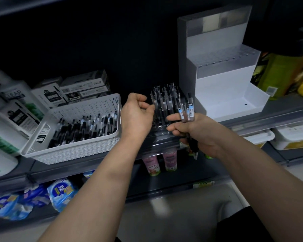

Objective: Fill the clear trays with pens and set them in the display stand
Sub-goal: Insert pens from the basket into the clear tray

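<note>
Gripping spare black-and-clear pens (186,110) in my right hand (198,133); left hand (138,112) hovering curled at the clear plastic tray (164,138), grasp unclear; I'm aiming each upright, one per hole.

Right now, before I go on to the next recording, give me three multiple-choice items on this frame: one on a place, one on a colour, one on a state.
1. Where does the basket sit relative to the clear tray? A) to its left B) to its right C) on the floor
2. What colour is the lowest step of the display stand? A) red B) white C) green
3. What is the right hand doing? A) hanging empty B) pressing the basket C) gripping several pens

Answers: 1 A, the basket lies on the shelf left of the tray. 2 B, the step is plain white. 3 C, its fingers curl round a bundle of pens.
</note>
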